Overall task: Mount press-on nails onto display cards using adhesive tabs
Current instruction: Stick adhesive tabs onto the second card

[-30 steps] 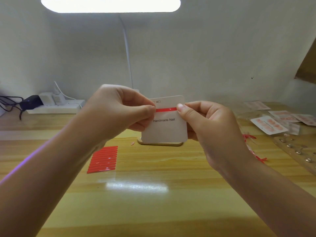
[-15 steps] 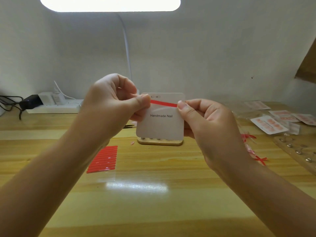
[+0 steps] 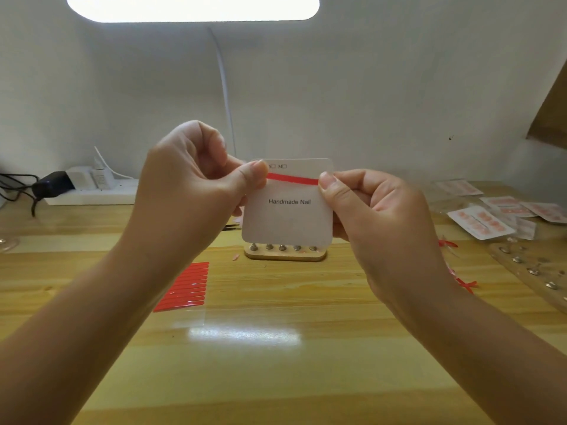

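1. Both hands hold a white card (image 3: 288, 216) upright above the table (image 3: 276, 363).
2. Left hand (image 3: 190, 191) pinches the red strip (image 3: 293, 179) at its left end.
3. Right hand (image 3: 374, 216) grips the card's right edge, its thumb on the strip's other end.

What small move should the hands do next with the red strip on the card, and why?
Probably the left hand should lower its end of the strip and press it flat. The strip slants across the card, above "Handmade Nail"; the right hand pins the other end at the card's edge.
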The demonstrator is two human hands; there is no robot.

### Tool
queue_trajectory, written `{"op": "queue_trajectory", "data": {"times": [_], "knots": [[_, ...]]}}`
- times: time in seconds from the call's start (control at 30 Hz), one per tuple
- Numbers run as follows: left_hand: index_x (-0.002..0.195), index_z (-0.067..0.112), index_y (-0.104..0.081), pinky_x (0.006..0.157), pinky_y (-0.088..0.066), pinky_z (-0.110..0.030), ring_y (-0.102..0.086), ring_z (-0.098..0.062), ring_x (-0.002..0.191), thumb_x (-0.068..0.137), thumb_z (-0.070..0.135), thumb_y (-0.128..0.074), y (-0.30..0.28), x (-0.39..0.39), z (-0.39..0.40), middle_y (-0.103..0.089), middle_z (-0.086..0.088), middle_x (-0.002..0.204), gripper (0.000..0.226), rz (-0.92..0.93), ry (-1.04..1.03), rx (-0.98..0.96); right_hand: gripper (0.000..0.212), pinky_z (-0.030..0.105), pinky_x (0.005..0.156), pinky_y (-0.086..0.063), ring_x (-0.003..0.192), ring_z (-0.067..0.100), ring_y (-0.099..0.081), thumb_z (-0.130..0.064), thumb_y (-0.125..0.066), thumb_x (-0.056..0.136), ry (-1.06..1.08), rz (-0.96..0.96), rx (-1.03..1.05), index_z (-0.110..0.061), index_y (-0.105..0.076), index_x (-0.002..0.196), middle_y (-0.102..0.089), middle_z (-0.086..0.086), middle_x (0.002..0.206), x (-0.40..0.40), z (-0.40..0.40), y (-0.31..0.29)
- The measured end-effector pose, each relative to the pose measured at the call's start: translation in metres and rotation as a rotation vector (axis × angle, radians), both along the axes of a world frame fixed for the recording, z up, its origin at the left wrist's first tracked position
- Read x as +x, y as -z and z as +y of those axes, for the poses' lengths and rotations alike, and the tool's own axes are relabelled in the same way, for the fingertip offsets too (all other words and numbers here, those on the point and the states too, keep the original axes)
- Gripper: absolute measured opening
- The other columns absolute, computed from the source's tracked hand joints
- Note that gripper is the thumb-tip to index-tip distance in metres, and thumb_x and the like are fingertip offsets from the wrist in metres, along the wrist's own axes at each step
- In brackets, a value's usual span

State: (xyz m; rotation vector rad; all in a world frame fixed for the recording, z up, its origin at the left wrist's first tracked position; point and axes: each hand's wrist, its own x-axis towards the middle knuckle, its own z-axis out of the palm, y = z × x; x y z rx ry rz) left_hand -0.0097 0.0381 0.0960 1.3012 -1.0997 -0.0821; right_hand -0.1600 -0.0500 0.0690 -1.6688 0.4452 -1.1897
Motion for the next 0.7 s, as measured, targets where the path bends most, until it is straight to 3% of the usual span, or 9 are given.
{"op": "queue_trajectory", "data": {"times": [0.23, 0.33, 0.47, 0.6, 0.7], "knots": [[0.073, 0.022, -0.040, 0.056, -0.052, -0.028, -0.060, -0.011, 0.052, 0.078, 0.016, -0.077, 0.0044, 0.0026, -0.0012, -0.071, 0.000, 0.071, 0.039, -0.130, -0.139, 0.081, 0.016, 0.055, 0.065, -0.056, 0.071, 0.023, -0.072, -0.022, -0.060, 0.095, -0.007, -0.011, -0.022, -0.022, -0.068, 0.082, -0.075, 0.001, 0.074, 0.0002, 0.0012, 0.0001], [0.071, 0.025, -0.040, 0.059, -0.052, -0.027, -0.061, -0.010, 0.054, 0.076, 0.022, -0.078, 0.0048, 0.0004, -0.0008, -0.071, 0.002, 0.073, 0.039, -0.198, -0.201, 0.109, 0.015, 0.043, 0.064, -0.060, 0.071, 0.017, -0.073, -0.020, -0.060, 0.095, -0.026, -0.030, -0.033, -0.023, -0.068, 0.083, -0.075, -0.002, 0.075, 0.0009, 0.0013, 0.0011], [0.071, 0.025, -0.040, 0.066, -0.057, -0.041, -0.064, -0.018, 0.059, 0.075, 0.023, -0.078, 0.0039, 0.0006, -0.0008, -0.070, -0.001, 0.072, 0.038, -0.200, -0.221, 0.133, 0.014, 0.023, 0.059, -0.058, 0.072, 0.010, -0.073, -0.017, -0.060, 0.095, -0.059, -0.053, -0.045, -0.022, -0.068, 0.085, -0.075, -0.005, 0.076, 0.0014, 0.0012, 0.0019], [0.072, 0.023, -0.041, 0.066, -0.057, -0.044, -0.064, -0.017, 0.058, 0.073, 0.025, -0.078, 0.0047, 0.0020, -0.0009, -0.071, 0.000, 0.071, 0.038, -0.205, -0.214, 0.149, 0.013, 0.021, 0.060, -0.057, 0.072, 0.010, -0.073, -0.015, -0.060, 0.094, -0.082, -0.068, -0.057, -0.022, -0.068, 0.086, -0.075, -0.004, 0.076, 0.0009, 0.0011, 0.0029], [0.075, 0.023, -0.042, 0.065, -0.056, -0.043, -0.067, -0.015, 0.062, 0.068, 0.035, -0.078, 0.0063, 0.0052, -0.0005, -0.072, 0.003, 0.071, 0.039, -0.169, -0.196, 0.186, 0.014, 0.026, 0.063, -0.060, 0.073, 0.013, -0.073, -0.014, -0.060, 0.094, -0.104, -0.069, -0.062, -0.022, -0.068, 0.087, -0.075, -0.001, 0.078, 0.0006, 0.0016, 0.0044]]}}
